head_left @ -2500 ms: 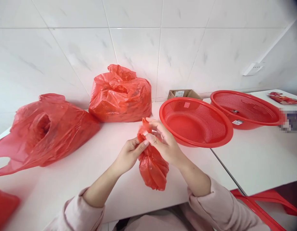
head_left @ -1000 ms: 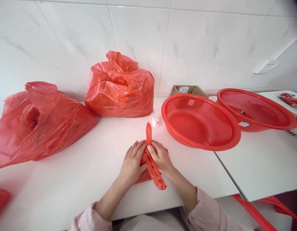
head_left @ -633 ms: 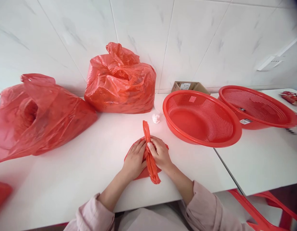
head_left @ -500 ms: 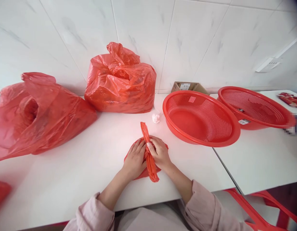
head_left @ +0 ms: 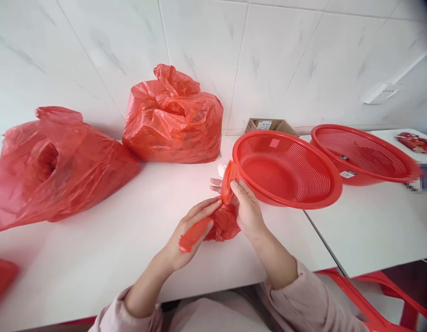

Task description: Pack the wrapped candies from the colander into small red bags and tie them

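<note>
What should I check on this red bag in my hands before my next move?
1. Grip: ok. The left hand holds one tail of the small red plastic bag; the right hand holds the other.
2. Knot in the bag: cannot tell, the fingers cover its middle.
3. Clearance from the perforated red plastic basket: not ok, the upper tail reaches its rim.
4. Bulging red bag: ok, it stands apart from both hands.

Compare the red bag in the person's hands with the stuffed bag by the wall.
The bag in the hands is twisted into a small bunch, while the stuffed bag is larger and bulging. The first is gripped by the left hand and right hand; the stuffed bag stands untouched. Both are thin red plastic.
</note>
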Tool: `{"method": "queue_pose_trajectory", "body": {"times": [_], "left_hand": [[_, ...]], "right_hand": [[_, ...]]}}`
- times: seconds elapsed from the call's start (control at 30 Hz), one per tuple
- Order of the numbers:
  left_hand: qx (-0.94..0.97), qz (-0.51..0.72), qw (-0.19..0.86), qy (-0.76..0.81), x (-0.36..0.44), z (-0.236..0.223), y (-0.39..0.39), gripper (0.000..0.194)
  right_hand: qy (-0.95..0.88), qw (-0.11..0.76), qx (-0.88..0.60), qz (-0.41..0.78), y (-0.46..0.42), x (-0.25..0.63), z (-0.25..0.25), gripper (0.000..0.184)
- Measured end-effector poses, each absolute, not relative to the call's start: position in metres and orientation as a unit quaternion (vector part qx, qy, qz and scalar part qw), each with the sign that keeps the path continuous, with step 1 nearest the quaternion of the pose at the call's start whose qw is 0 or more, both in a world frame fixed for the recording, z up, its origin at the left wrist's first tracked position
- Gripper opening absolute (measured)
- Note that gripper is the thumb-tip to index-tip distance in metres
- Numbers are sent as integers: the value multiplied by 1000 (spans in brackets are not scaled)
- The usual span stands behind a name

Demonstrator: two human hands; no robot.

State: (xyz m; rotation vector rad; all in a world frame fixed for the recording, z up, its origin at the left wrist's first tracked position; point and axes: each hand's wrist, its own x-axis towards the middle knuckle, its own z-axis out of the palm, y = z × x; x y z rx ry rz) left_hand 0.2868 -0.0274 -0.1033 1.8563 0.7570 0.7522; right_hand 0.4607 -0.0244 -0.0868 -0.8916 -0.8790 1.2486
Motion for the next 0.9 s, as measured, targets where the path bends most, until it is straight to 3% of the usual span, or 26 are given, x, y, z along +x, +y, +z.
{"method": "queue_pose_trajectory", "body": {"times": [0.13,0.27,0.5,0.67,0.8,0.9], "left_hand": [[642,398,579,305,292,-104,-33,34],[476,469,694,268,292,-105,-30,43],[498,477,685,234,275,-102,-23,41],[488,440,703,272,276,-91,-13,43],[564,291,692,343,292,-65,4,37],[613,236,680,326,304,-49,14,18]], "right_hand": [[-253,661,-392,588,-23,453,-88,29],[-159,640,-339,671,-20,462,-89,40],[-226,647,-324,652,-26,480,-91,51],[-351,579,-338,654,-25,494,-83,37],[-579,537,-371,488,-19,491,-49,20],[-730,484,-374,304,-15,477,-23,14]]}}
